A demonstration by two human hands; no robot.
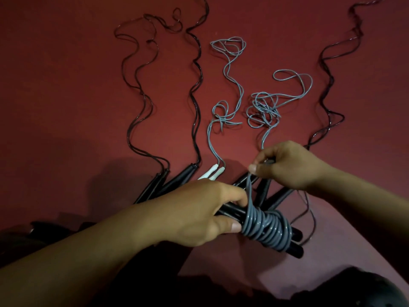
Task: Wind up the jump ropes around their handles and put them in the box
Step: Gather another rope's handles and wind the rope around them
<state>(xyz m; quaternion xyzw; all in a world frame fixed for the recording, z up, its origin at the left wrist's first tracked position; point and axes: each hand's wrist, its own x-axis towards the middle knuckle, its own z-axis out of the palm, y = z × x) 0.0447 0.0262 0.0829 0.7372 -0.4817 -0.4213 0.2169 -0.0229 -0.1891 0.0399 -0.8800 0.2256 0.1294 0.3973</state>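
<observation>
Both hands are busy with 1 rope. Left hand (pixel 194 214) grips the pair of black handles (pixel 294 242), thumb pressed against the coil (pixel 265 229); right hand (pixel 290 166) pinches the grey cord (pixel 250 189) just above it, fingers curled round the strand.

Handles lie low and to the right of the left hand, long axis slanting down-right, ends poking out past the coil. Cord climbs from the coil's near edge up to the right hand, which sits above and slightly beyond the handles, so the next turn would, I judge, go round that slanted axis. Loose cord (pixel 263 109) trails away from the right hand into a tangled heap on the red floor (pixel 66 96), so plenty is left to wind.

Coil looks glossy, thick, about 8 turns, partly overlapping. Other ropes lie unwound: black ones (pixel 194 85) left and right, another grey one (pixel 228 69) with white handles (pixel 213 171). No box is in view.
</observation>
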